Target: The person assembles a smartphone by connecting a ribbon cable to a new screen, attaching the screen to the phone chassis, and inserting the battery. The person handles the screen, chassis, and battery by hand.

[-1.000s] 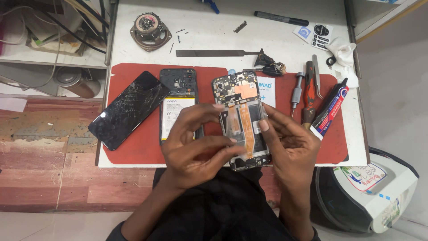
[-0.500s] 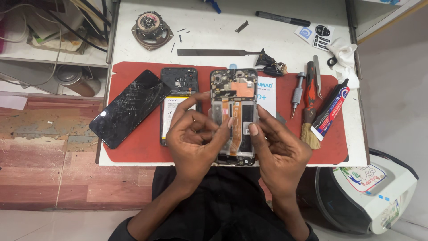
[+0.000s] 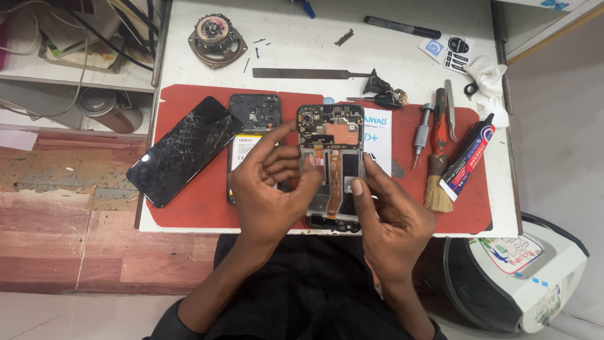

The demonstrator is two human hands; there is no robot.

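Red matting (image 3: 189, 211) covers the white worktop (image 3: 302, 53) where a person works on an opened phone frame (image 3: 331, 167), its back cover off and its circuit board, orange flex ribbon and dark lower board exposed. It lies face-down on the mat, directly under both sets of fingers. The left hand (image 3: 270, 189) rests over the frame's left edge, thumb and forefinger pinched together on a small part near the ribbon; whether anything sits between them cannot be told. The right hand (image 3: 390, 217) steadies the frame's right edge with an extended thumb, its other fingers loosely curled and holding nothing. The step in hand looks like freeing or seating a connector inside the frame; the next move would seem to call for a light, precise pull rather than force. Left of the left fingers lie a cracked black screen (image 3: 182, 150) and a second opened phone (image 3: 251, 135). Right of the right fingers sit a brush (image 3: 437, 182), a screwdriver (image 3: 420, 133) and a glue tube (image 3: 469, 157).
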